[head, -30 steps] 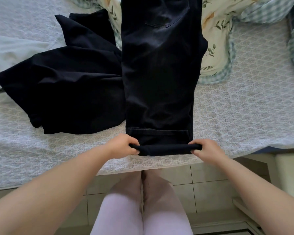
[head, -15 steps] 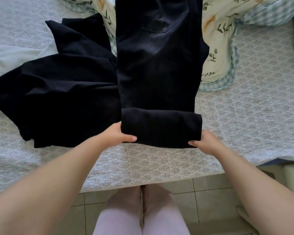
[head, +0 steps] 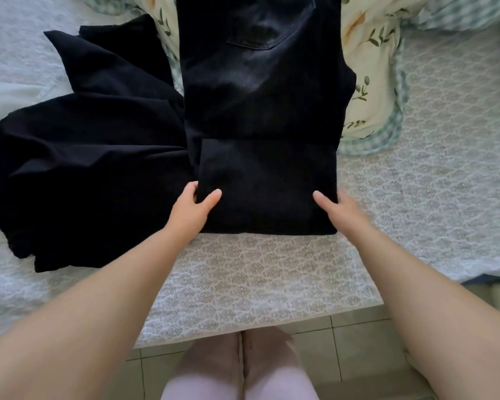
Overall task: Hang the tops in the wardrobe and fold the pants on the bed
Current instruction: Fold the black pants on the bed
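With the black pants (head: 260,111) lying lengthwise near the front edge of the bed (head: 257,269), our left hand (head: 195,207) and right hand (head: 339,209) each pinch one side of the folded lower section, thumbs on top, so we should turn it over evenly, side edges aligned and cloth flat.

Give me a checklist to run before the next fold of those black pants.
1. Left hand grips the fold's left edge: ok.
2. Right hand grips its right edge: ok.
3. Folded section lies square on the black pants: ok.
4. Other black garment clear of them: not ok, it touches their left side.
5. Top of the pants flat: cannot tell, out of frame.
6. Surface ahead flat: not ok, a floral quilt lies under the upper part.
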`<state>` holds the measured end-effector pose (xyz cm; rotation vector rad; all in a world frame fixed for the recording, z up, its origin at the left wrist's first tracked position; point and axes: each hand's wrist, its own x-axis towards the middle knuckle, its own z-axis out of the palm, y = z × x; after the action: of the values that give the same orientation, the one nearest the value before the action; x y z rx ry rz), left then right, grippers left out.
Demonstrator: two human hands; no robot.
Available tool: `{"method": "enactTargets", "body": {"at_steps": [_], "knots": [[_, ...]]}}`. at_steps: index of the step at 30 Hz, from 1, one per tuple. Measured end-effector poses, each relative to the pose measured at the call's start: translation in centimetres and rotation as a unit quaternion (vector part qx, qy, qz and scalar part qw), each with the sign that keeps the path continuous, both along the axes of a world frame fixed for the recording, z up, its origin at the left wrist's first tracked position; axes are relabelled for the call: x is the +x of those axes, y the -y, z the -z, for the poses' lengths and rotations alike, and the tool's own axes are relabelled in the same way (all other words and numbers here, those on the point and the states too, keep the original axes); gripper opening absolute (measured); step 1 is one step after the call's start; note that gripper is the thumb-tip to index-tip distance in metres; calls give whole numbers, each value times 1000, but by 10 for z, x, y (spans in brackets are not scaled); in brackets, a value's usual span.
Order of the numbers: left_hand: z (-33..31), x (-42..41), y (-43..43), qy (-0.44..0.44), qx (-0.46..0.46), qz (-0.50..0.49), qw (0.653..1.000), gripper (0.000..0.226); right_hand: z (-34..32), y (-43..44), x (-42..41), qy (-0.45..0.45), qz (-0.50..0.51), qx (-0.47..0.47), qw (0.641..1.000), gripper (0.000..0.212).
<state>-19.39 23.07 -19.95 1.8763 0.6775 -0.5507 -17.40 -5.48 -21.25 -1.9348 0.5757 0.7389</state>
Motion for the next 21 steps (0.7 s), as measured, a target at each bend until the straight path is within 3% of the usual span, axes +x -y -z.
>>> {"method": "enactTargets", "body": {"at_steps": [2, 7, 11, 16, 18, 21], "knots": [[4, -7, 4, -42, 7, 36, 998, 50, 9, 0, 2, -58, -30, 17, 998, 46], [5, -16, 5, -74, 51, 77, 993, 45, 14, -3, 0, -11, -79, -67, 995, 39], [5, -23, 4, -79, 46, 48, 995, 37, 11, -4, -12, 33, -116, -171, 978, 38], [8, -45, 14, -122, 122, 35, 984, 35, 17, -10, -26, -31, -192, -250, 949, 42], [10, -48, 17, -144, 148, 14, 978, 38, 18, -12, -28, -51, -169, -247, 953, 46], [11, -49, 20, -137, 135, -79, 978, 54, 21, -8, -32, -53, -57, -202, 976, 50]]}}
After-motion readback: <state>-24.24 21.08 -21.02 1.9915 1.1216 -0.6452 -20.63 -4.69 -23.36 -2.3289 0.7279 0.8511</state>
